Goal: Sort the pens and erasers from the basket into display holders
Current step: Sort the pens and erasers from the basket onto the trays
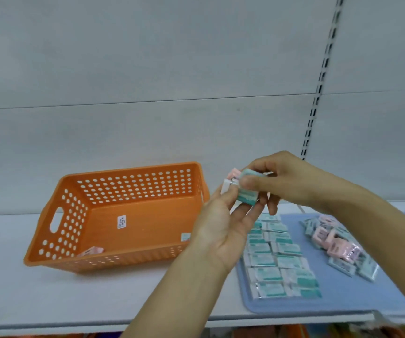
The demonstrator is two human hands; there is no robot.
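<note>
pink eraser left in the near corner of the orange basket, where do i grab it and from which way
Come straight down through the open top of the orange basket. The pink eraser lies tucked against the near wall close to the left corner, partly hidden by the rim, so a side approach is blocked. Probably pinch its two long edges with thumb and forefinger, reaching in from the far, open side of the floor.

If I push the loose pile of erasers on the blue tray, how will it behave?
The loose pile probably scatters, since the packets lie unaligned. Their glossy wrappers look slippery, so they may slide on the blue tray. Being flat, they should not roll.
</note>
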